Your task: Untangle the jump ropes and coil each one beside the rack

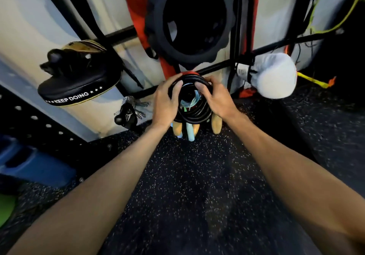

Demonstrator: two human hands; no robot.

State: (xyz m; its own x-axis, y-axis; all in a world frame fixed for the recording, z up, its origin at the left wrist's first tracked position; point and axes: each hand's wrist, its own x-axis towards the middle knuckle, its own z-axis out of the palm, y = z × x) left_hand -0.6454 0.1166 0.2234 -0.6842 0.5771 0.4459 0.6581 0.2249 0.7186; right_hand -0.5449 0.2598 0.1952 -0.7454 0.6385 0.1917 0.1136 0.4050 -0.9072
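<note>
Coiling step: my left hand (165, 104) and right hand (215, 99) both grip the black rope coil (194, 114) between them; next, set it down beside the rack (236, 37).

Left hand (165, 104), right hand (219, 100) bare; forearms (110, 175) bare up to frame edge.

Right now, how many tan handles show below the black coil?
3 tan handles: the left one below the left hand, the middle one just right of the light blue handle, the right one below the right hand. The black coil and hands may hide more.
</note>
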